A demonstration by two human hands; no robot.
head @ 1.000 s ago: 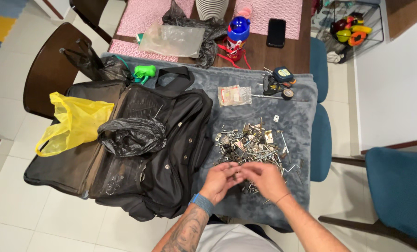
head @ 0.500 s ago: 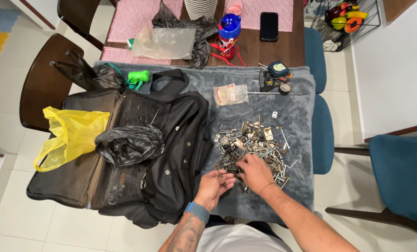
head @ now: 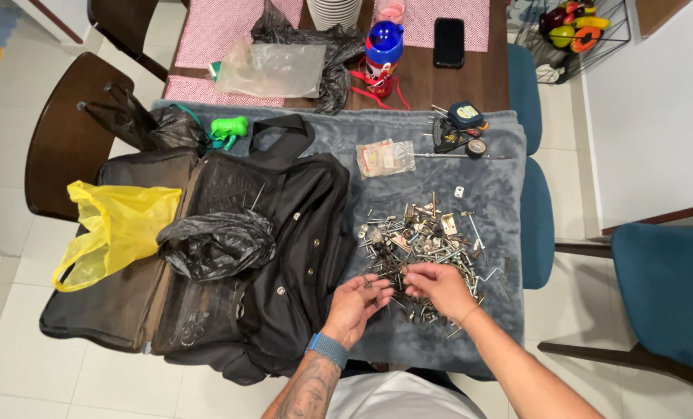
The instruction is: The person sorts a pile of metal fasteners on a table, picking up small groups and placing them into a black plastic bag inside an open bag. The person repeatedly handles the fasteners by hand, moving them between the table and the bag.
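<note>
Since half a second ago, right hand has pulled back from the pile of screws toward the left hand. Head view: right fingers pinch a small metal piece, too small to identify. Left hand cupped narrow, palm up, holding small dark hardware. Pile lies on grey blanket, just beyond both hands. Black bag open at left; yellow bag beside it.
</note>
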